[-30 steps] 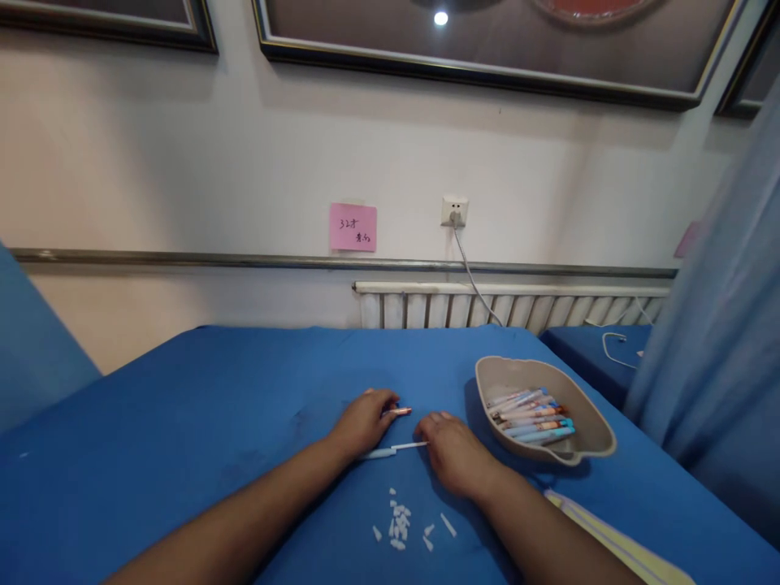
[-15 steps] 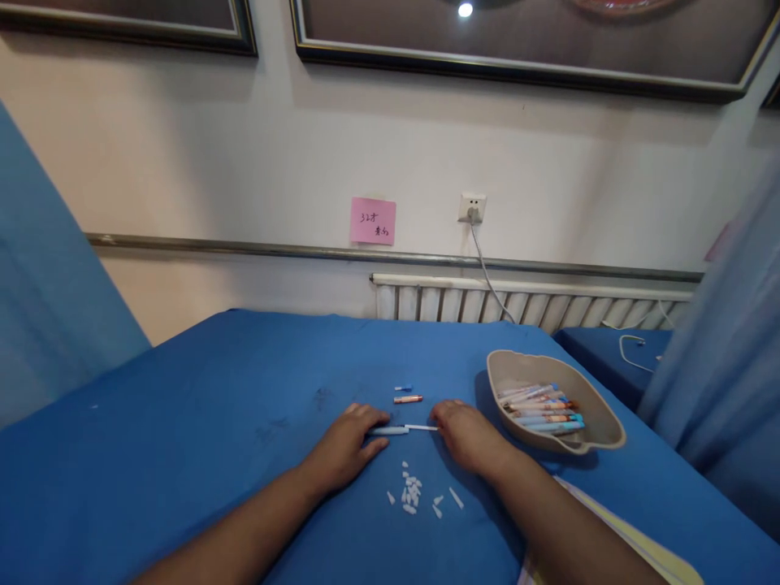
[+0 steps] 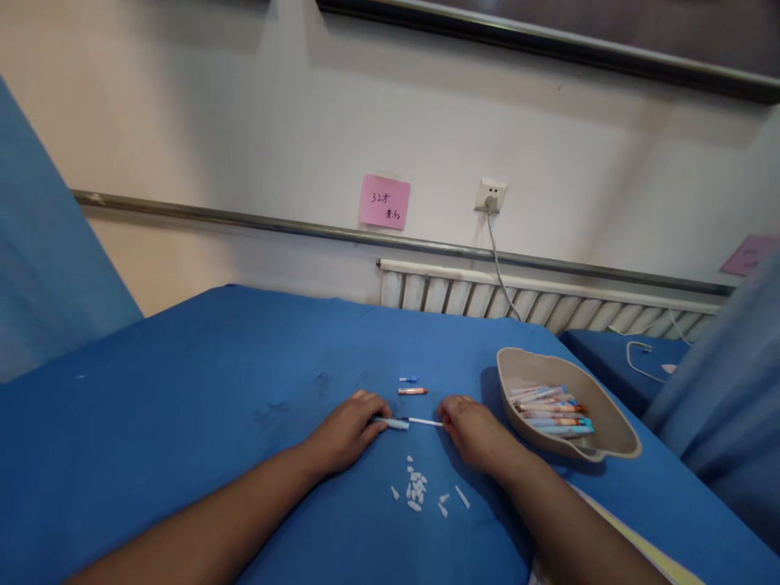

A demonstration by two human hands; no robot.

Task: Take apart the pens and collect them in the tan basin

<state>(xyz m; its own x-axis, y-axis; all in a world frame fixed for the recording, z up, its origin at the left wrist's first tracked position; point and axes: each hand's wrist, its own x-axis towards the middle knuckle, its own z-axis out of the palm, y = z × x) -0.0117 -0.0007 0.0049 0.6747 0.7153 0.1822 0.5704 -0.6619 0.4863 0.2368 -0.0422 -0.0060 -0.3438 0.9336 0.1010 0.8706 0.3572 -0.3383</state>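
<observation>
My left hand (image 3: 347, 428) rests on the blue table cover (image 3: 183, 422) with its fingers closed round the pale barrel of a pen (image 3: 395, 423). My right hand (image 3: 474, 431) pinches the thin white refill (image 3: 425, 422) that sticks out of that barrel. Just beyond the hands lie an orange pen part (image 3: 413, 391) and a small blue cap (image 3: 408, 379). A heap of several small white pieces (image 3: 418, 490) lies in front of the hands.
A beige tray (image 3: 615, 443) holding several pens stands to the right of my right hand. Behind the table are a radiator (image 3: 536, 302), a wall socket with a cable (image 3: 491, 196) and a pink note (image 3: 384, 201). Blue fabric hangs at both sides.
My left hand let go of the orange pen part, which now lies on the cover, and moved onto the pale pen barrel. The camera has tilted down and shifted.
</observation>
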